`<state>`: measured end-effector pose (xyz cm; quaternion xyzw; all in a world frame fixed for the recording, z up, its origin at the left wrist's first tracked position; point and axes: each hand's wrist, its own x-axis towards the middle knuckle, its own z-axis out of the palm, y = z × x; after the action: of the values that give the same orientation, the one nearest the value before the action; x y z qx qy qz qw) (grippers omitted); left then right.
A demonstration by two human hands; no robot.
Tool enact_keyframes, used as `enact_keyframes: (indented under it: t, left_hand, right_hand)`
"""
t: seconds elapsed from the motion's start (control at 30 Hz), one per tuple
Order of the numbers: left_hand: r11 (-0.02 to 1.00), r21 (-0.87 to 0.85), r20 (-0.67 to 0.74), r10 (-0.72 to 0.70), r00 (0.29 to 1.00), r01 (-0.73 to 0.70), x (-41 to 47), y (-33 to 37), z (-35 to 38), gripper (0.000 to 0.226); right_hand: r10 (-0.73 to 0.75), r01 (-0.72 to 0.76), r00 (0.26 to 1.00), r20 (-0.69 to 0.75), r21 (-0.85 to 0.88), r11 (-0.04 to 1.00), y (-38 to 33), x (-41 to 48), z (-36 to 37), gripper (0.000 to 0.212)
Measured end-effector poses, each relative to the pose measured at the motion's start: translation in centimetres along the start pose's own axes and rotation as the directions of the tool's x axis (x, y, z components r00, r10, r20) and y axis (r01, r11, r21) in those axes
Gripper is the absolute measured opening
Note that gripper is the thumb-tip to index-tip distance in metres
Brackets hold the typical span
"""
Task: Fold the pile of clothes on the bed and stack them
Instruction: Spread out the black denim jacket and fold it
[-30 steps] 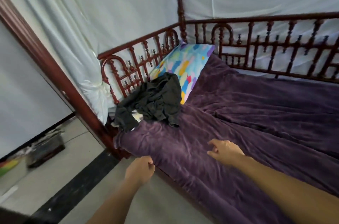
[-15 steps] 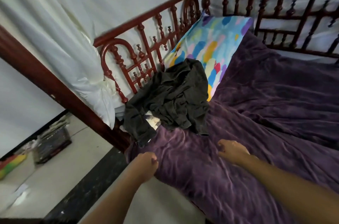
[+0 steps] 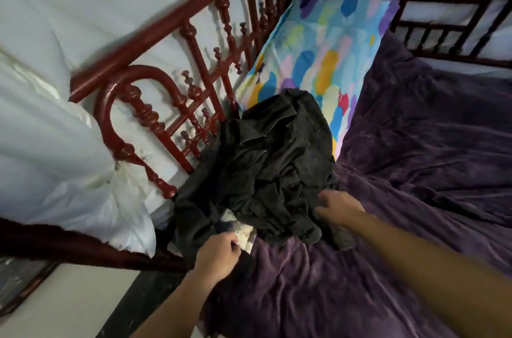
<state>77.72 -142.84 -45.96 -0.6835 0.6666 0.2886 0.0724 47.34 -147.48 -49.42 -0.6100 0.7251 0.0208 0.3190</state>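
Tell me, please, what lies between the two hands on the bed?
In the head view, the rumpled near edge of the dark clothes, with a pale garment peeking out, lies between the left hand and right hand.

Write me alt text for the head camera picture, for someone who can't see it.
Two bare hands reach into a crumpled pile of dark clothes on a purple blanket: the left hand at its near edge, the right hand at its right side. A colourful pillow leans against the red wooden bed rail.

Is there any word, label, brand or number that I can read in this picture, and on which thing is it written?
None can be read.
Dark clothes: no visible tag or print.
Colourful pillow: only paint-like patches, no letters.
Dark item on the floor: too blurred to tell.
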Motion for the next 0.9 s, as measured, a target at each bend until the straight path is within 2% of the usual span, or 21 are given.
enact_keyframes:
  t: [0.23, 0.3, 0.37, 0.43, 0.47, 0.53, 0.6, 0.63, 0.67, 0.7, 0.73, 0.8, 0.83, 0.9]
  left_hand:
    - [0.992, -0.023, -0.02, 0.127, 0.992, -0.128, 14.8, -3.7, -5.5, 0.024]
    - [0.984, -0.025, -0.073, 0.175, 0.982, -0.177, 18.1, -4.2, -6.5, 0.025]
    - [0.973, -0.006, -0.135, 0.226, 0.965, -0.229, 21.4, -4.4, -7.0, 0.028]
    - [0.956, 0.017, -0.189, 0.291, 0.938, -0.293, 24.9, -4.2, -7.5, 0.033]
    - [0.944, 0.025, -0.216, 0.325, 0.921, -0.328, 26.6, -3.9, -7.7, 0.037]
    - [0.924, 0.062, -0.264, 0.381, 0.886, -0.378, 30.0, -2.6, -8.1, 0.048]
    - [0.909, 0.165, -0.287, 0.417, 0.863, -0.384, 32.5, -0.8, -8.6, 0.064]
    - [0.903, 0.216, -0.284, 0.422, 0.861, -0.371, 33.4, 0.1, -8.9, 0.074]
    - [0.901, 0.253, -0.273, 0.416, 0.867, -0.353, 34.1, 0.9, -9.2, 0.082]
    - [0.897, 0.284, -0.25, 0.41, 0.877, -0.338, 34.4, 1.7, -9.5, 0.086]
    - [0.888, 0.306, -0.213, 0.415, 0.884, -0.344, 34.4, 2.5, -9.8, 0.082]
    - [0.861, 0.261, -0.134, 0.481, 0.866, -0.437, 33.6, 4.3, -10.2, 0.049]
    - [0.855, 0.166, -0.108, 0.511, 0.853, -0.492, 32.6, 5.2, -10.5, 0.033]
    - [0.837, -0.064, -0.09, 0.538, 0.838, -0.544, 30.0, 7.0, -11.6, 0.024]
  right_hand:
    - [0.119, -0.121, 0.957, -0.266, 0.009, 0.993, -8.5, 17.4, -5.7, 0.046]
    - [0.123, -0.124, 0.928, -0.353, 0.018, 0.992, -10.1, 22.2, -7.2, 0.06]
    - [0.128, -0.121, 0.918, -0.375, 0.043, 0.992, -10.9, 26.3, -8.1, 0.076]
    - [0.182, -0.137, 0.912, -0.368, 0.147, 0.98, -11.0, 29.2, -8.2, 0.081]
    - [0.23, -0.146, 0.897, -0.378, 0.238, 0.96, -10.9, 30.2, -8.0, 0.074]
    - [0.337, -0.144, 0.857, -0.389, 0.448, 0.882, -10.9, 30.4, -7.7, 0.047]
    - [0.377, -0.076, 0.868, -0.324, 0.663, 0.745, -10.5, 28.3, -7.3, 0.013]
    - [0.379, -0.045, 0.879, -0.289, 0.742, 0.668, -10.3, 26.5, -7.4, 0.009]
    - [0.381, -0.028, 0.884, -0.272, 0.782, 0.622, -9.8, 24.3, -7.8, 0.015]
    - [0.376, -0.009, 0.884, -0.277, 0.794, 0.608, -9.3, 22.0, -8.3, 0.016]
    - [0.367, 0.02, 0.88, -0.302, 0.795, 0.606, -8.7, 19.5, -9.1, 0.014]
    - [0.341, 0.118, 0.861, -0.378, 0.799, 0.59, -7.5, 15.1, -11.1, 0.014]
    - [0.334, 0.162, 0.846, -0.415, 0.798, 0.58, -6.7, 13.2, -12.1, 0.017]
    - [0.323, 0.203, 0.827, -0.46, 0.78, 0.592, -5.8, 10.0, -14.4, 0.028]
